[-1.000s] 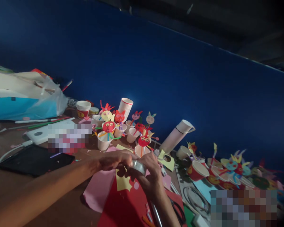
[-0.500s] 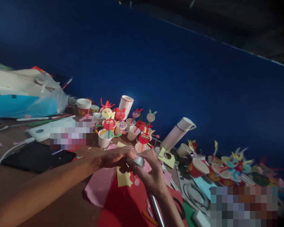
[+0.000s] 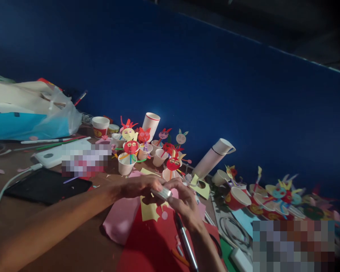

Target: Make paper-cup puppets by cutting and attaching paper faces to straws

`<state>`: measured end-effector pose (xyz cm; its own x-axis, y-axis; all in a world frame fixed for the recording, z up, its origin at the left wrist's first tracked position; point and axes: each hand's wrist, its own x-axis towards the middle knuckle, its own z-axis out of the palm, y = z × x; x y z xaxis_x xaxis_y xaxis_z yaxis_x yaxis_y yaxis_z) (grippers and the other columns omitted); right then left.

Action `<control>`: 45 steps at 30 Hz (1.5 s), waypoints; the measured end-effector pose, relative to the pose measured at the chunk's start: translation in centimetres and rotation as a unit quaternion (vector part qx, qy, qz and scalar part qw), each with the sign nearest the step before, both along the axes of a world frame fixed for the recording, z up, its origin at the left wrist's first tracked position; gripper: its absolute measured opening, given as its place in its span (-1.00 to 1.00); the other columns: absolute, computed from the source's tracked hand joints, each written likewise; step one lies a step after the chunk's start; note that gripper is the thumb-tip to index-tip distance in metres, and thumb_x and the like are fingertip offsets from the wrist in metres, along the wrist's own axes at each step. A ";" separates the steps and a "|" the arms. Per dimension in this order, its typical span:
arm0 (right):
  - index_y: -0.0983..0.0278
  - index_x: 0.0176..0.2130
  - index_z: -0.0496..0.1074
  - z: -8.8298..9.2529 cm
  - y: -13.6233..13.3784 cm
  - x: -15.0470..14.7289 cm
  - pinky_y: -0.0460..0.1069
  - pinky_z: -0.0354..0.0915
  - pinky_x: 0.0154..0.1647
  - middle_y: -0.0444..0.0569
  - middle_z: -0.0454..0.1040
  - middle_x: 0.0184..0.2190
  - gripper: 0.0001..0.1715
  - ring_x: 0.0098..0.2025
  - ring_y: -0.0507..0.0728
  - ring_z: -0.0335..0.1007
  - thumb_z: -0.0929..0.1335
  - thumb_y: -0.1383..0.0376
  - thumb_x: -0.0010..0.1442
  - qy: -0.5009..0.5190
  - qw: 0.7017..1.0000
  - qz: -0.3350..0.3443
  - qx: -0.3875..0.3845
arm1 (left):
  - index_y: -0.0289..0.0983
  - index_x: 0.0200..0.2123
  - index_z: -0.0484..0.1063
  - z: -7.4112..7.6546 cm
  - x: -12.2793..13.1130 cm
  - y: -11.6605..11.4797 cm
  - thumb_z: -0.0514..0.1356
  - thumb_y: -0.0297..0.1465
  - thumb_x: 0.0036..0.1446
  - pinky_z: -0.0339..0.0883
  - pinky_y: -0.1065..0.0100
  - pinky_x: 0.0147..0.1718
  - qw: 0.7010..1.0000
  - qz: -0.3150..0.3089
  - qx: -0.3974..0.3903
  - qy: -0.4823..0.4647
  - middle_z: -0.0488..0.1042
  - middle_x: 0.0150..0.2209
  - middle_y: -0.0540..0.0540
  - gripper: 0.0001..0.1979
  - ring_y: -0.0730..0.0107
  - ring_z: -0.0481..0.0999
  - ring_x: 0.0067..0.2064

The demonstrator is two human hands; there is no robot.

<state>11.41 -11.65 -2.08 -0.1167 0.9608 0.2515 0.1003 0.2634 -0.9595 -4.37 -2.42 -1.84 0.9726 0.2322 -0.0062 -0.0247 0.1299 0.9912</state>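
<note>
Both hands meet over the paper around a small, whitish roll of tape. My left hand is closed on the roll from the left. From the other side, my right hand holds it with curled fingers; some fingertips are hidden. Beneath them lie red paper, pink paper and a yellow cut-out. A silver pen rests on the red sheet beside my right wrist. Just beyond the hands stands a paper cup with a red paper face above it.
Several white cups with paper figures stand behind. A white flask and more red cups are at the right. On the left are a white power bank, a black tablet-like slab and a plastic bag.
The roll has turned between my hands and shows more of its white side. My right hand has shifted slightly, and the view has moved a little.
</note>
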 end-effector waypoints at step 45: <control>0.27 -0.43 0.32 0.3 0.4 0.3 -0.10 0.14 -0.41 -0.16 0.36 -0.51 -0.95 -0.44 0.03 0.23 0.31 0.33 -0.01 -0.027 0.994 -0.050 -0.090 | -0.31 -0.42 0.33 -1.7 1.0 0.3 0.15 -0.02 -0.03 0.02 0.50 -0.67 0.980 0.122 0.118 0.106 0.30 -0.58 0.06 -0.58 0.59 0.16 -0.64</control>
